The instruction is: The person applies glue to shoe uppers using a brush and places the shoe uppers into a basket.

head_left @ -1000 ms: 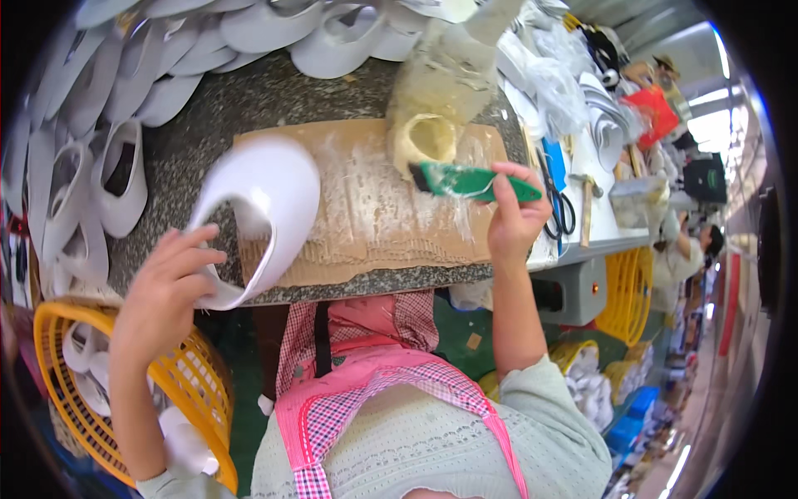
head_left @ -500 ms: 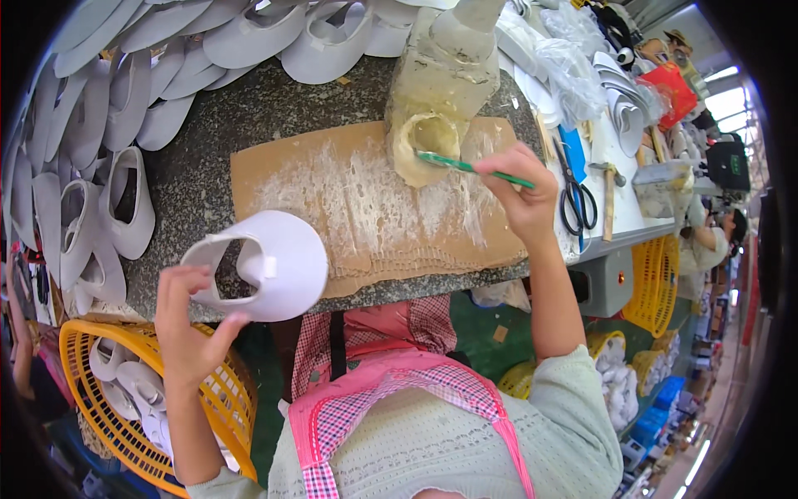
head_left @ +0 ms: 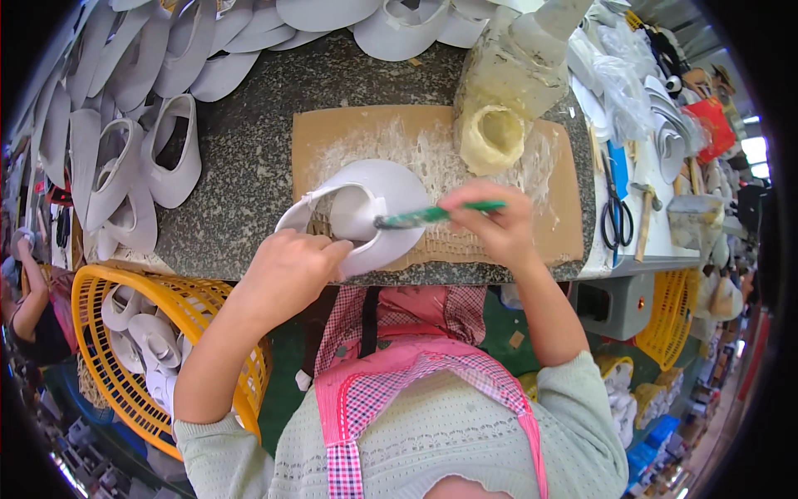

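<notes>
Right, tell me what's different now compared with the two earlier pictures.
The left hand has brought the white shoe upper from the bench's near-left edge onto the cardboard sheet, keeping hold of it. The right hand has drawn the green brush back from the glue pot to the upper, bristles now at its opening. The pot, scissors and yellow basket stayed put.

Shoe upper (head_left: 366, 212) lay on cardboard sheet (head_left: 349, 137), glue jar (head_left: 492, 137) behind-right, scissors (head_left: 617, 218) farther right, basket (head_left: 108, 366) below-left of the bench.
</notes>
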Tool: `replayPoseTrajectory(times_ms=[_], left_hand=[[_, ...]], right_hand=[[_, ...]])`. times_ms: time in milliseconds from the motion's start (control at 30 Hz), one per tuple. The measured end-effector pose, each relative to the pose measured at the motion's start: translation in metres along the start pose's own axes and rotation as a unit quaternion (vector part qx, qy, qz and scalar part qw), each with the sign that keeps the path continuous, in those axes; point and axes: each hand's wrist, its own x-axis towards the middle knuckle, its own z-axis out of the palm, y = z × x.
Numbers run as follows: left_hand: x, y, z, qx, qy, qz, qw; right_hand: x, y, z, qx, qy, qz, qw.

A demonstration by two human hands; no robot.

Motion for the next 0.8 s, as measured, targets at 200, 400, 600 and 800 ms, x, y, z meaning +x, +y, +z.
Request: replayPoseTrajectory(times_ms=[200, 400, 600, 800], left_hand=[[-0.001, -0.008, 0.002, -0.071, -0.001, 0.014, 0.997], [0.023, 0.008, -0.006, -0.016, -0.018, -0.017, 1.0], [0.035, -0.012, -0.001, -0.093, -0.101, 0.043, 0.99], [0.013, -0.006, -0.037, -0.424, 0.116, -0.131, 0.889]], right_hand=[[0.021, -0.005, -0.002, -0.187, -0.205, -0.065, 0.959], [0.037, -0.001, -0.007, -0.185, -0.132, -0.075, 0.971], [-0.012, -0.012, -0.008, -0.096, -0.135, -0.045, 0.985], [0.02, -0.022, -0.068, -0.336, 0.088, -0.056, 0.936]])
